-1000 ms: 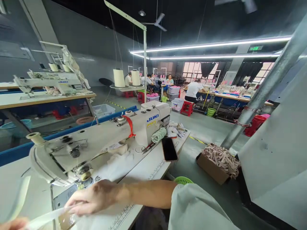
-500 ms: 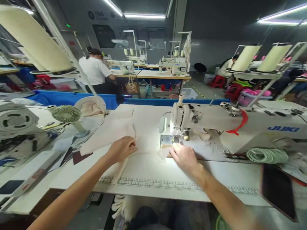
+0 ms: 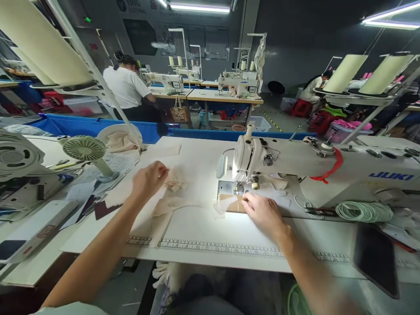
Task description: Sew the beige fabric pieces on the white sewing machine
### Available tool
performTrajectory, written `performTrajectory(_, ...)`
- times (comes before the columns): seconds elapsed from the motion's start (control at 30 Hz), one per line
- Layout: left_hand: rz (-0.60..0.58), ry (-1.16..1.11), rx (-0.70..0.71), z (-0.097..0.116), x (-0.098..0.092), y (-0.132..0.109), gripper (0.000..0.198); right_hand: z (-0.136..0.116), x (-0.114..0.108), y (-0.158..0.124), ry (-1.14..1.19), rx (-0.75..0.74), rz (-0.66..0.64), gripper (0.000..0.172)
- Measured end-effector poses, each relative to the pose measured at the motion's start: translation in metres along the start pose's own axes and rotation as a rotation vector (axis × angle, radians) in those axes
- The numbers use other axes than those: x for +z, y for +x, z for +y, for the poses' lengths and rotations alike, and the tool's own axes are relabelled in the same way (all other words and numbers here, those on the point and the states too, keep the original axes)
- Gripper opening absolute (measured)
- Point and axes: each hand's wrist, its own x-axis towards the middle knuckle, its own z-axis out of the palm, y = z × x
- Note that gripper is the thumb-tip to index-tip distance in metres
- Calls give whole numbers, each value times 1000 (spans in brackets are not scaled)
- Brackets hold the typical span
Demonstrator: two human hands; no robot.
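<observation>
My left hand [image 3: 149, 179] is raised over the left part of the white table, its thumb and fingers pinched on a thin pale fabric piece [image 3: 174, 174]. More beige fabric pieces [image 3: 166, 205] lie crumpled just below it. My right hand [image 3: 264, 212] rests beside the needle area of a white sewing machine [image 3: 272, 153]. Its fingertips press together at the edge of a sheer fabric piece [image 3: 225, 204], which lies across a brown plate [image 3: 235, 206] in front of the presser foot. What lies under the right palm is hidden.
A ruler strip [image 3: 210, 248] runs along the front edge. A phone [image 3: 376, 258] and a coil of pale green cord [image 3: 364, 212] lie at right. A small fan [image 3: 84, 148] and a bowl of fabric [image 3: 120, 135] stand at left. A co-worker [image 3: 126, 85] works beyond the blue trough [image 3: 203, 134].
My left hand has moved left and up, away from the beige pieces on the table. My right hand has slid slightly right, uncovering more of the brown plate.
</observation>
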Motion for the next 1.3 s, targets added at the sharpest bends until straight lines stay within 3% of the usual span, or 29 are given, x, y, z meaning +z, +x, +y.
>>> performTrajectory(0.17, 464, -63, -120, -23, -57, -3, 34, 3, -5, -2, 77, -82, 83, 28)
performTrajectory(0.27, 559, -392, -59, -29, -77, -8, 33, 4, -7, -1, 139, -165, 90, 30)
performTrajectory(0.33, 467, -679, 19, -25, -78, -17, 27, 4, -8, -1, 203, -226, 64, 31)
performTrajectory(0.4, 202, -830, 83, -11, -69, -31, 28, 3, -10, -1, 252, -277, 21, 32)
performTrajectory(0.53, -545, -652, 255, 29, -25, -62, 39, -4, -16, -3, 227, -285, -105, 39)
performTrajectory(0.6, -727, -566, 285, 41, 1, -62, 42, -8, -19, -3, 174, -268, -157, 42)
performTrajectory(0.63, -744, -532, 286, 43, 11, -57, 41, -10, -19, -3, 145, -271, -172, 42)
performTrajectory(0.7, -652, -472, 287, 40, 27, -40, 39, -14, -19, -3, 82, -314, -184, 40)
performTrajectory(0.77, -508, -417, 295, 38, 35, -21, 35, -17, -16, -4, 2, -361, -183, 37)
performTrajectory(0.83, -446, -406, 325, 45, 37, -10, 32, -22, -12, -5, -88, -380, -187, 33)
performTrajectory(0.9, -488, -459, 384, 65, 35, -12, 30, -25, -9, -6, -161, -375, -198, 32)
performTrajectory(1.0, -664, -613, 464, 107, 35, -28, 25, -27, -6, -6, -211, -381, -207, 30)
performTrajectory(1.1, -817, -717, 428, 137, 42, -36, 21, -25, -6, -6, -209, -402, -187, 29)
performTrajectory(1.17, -816, -690, 390, 144, 50, -34, 21, -23, -6, -5, -196, -412, -176, 29)
performTrajectory(1.3, -756, -601, 406, 140, 65, -23, 20, -18, -4, -5, -155, -408, -162, 31)
